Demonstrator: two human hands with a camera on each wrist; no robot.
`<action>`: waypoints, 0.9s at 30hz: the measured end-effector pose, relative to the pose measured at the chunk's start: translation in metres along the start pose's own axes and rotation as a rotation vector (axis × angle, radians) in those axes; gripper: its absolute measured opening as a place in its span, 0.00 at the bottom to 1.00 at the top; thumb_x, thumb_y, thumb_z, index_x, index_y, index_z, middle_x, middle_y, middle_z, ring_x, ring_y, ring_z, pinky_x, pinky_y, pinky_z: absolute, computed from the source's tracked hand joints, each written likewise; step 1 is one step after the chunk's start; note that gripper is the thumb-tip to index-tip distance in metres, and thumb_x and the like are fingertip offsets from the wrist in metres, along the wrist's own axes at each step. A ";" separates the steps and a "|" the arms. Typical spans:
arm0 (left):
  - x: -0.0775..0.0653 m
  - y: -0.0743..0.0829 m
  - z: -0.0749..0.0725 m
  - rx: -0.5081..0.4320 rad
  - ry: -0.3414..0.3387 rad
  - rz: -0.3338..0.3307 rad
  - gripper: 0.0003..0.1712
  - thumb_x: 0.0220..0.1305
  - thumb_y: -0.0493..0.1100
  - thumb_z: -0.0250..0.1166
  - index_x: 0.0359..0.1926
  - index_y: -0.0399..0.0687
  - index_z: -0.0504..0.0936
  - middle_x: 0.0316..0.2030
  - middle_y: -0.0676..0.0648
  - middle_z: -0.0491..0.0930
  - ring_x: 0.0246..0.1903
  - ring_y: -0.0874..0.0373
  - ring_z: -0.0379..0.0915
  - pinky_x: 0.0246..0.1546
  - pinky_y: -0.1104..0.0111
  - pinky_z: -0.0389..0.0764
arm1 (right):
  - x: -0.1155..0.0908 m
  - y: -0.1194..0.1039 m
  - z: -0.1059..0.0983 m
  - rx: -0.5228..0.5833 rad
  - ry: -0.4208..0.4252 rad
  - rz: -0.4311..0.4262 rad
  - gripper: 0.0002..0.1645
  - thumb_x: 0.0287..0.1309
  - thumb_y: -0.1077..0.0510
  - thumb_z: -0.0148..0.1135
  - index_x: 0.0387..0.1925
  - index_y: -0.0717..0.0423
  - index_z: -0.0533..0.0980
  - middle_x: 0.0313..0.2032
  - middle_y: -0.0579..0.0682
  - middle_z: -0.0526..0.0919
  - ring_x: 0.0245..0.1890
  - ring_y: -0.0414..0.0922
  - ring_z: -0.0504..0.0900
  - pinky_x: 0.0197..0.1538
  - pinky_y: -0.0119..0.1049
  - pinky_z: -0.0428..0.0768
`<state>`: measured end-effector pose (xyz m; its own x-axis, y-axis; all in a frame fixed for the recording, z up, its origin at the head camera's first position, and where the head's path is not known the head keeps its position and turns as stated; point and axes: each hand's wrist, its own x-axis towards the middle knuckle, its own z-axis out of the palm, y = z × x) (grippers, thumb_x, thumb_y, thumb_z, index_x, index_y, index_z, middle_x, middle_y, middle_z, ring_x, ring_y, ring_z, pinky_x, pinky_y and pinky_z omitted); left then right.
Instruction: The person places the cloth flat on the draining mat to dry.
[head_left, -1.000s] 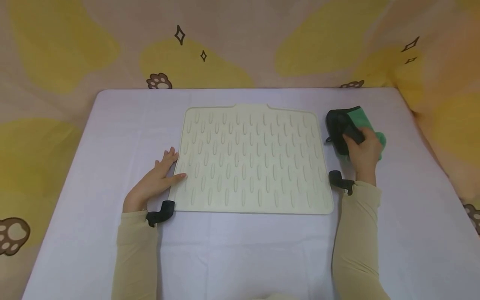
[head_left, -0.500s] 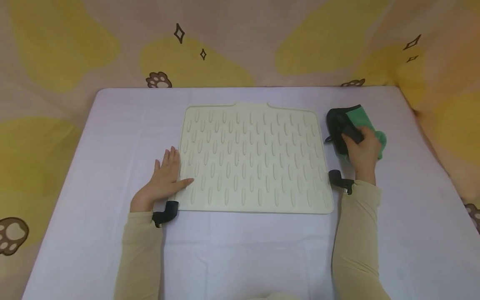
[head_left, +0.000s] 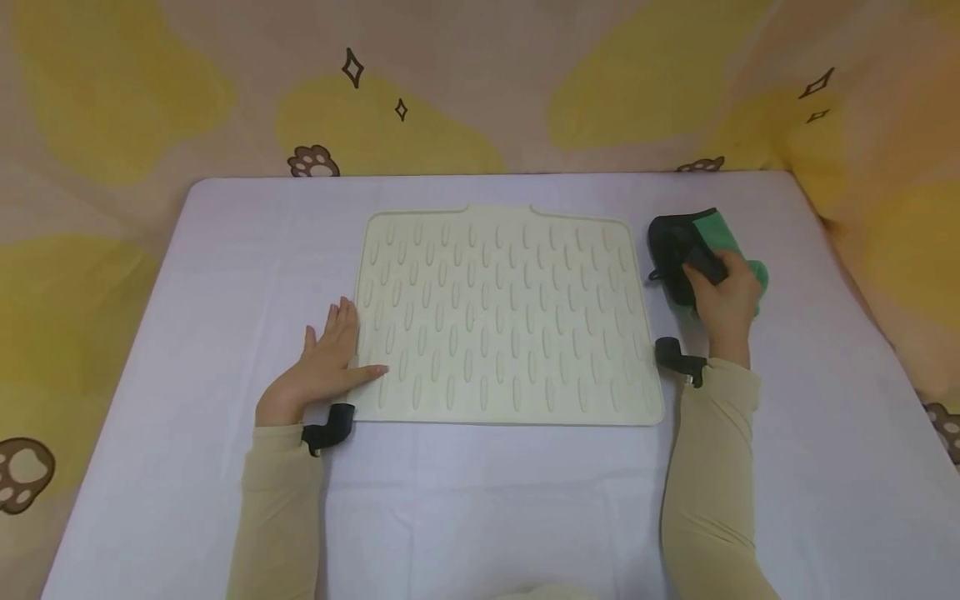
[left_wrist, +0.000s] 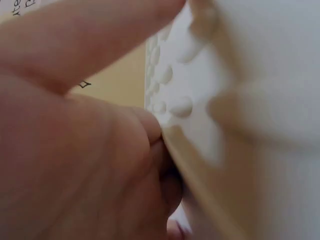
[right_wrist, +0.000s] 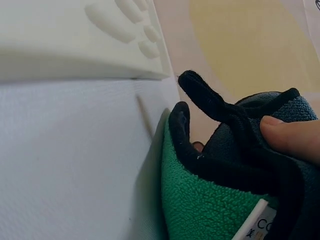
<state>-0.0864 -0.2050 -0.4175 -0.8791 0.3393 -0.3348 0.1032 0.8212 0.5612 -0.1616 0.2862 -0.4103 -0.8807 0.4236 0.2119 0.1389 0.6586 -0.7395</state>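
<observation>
While the left hand (head_left: 318,362) lies spread along the left edge of the cream mat (head_left: 498,325), seemingly to steady it, the head view has the right hand (head_left: 726,302) pinching a folded cloth (head_left: 671,242) on the bench (head_left: 480,492), near the mat's right side. Over to the left wrist: palm against the mat's edge, thumb above smooth oval ridges (left_wrist: 181,106), the stuff looking like moulded rubber or plastic. And at the right wrist, a thumb presses the cloth's dark layer, probably keeping the fold together: nubbly green pile, black binding (right_wrist: 230,175), loop (right_wrist: 202,95), white label (right_wrist: 257,222).
</observation>
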 end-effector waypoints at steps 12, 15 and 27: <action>-0.005 0.004 -0.005 -0.041 -0.041 0.006 0.61 0.62 0.53 0.62 0.68 0.26 0.26 0.69 0.31 0.20 0.68 0.40 0.13 0.60 0.38 0.22 | 0.000 -0.007 -0.003 0.042 0.049 -0.050 0.19 0.54 0.62 0.65 0.43 0.72 0.76 0.44 0.66 0.80 0.47 0.56 0.75 0.54 0.42 0.68; -0.005 0.003 -0.005 -0.047 -0.035 0.008 0.61 0.62 0.53 0.63 0.68 0.26 0.26 0.69 0.32 0.20 0.68 0.40 0.13 0.60 0.39 0.21 | -0.001 -0.011 -0.004 0.051 0.057 -0.038 0.19 0.55 0.61 0.64 0.44 0.71 0.76 0.44 0.64 0.80 0.46 0.54 0.75 0.52 0.38 0.69; -0.004 0.000 -0.003 -0.055 -0.029 0.009 0.63 0.61 0.54 0.63 0.68 0.27 0.23 0.69 0.32 0.20 0.68 0.41 0.12 0.60 0.40 0.19 | -0.002 -0.021 -0.008 0.137 0.111 -0.012 0.15 0.52 0.60 0.68 0.40 0.65 0.79 0.37 0.51 0.81 0.37 0.38 0.73 0.45 0.27 0.67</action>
<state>-0.0845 -0.2077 -0.4144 -0.8640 0.3608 -0.3511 0.0846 0.7917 0.6051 -0.1592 0.2763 -0.3898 -0.8256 0.4870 0.2849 0.0588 0.5765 -0.8150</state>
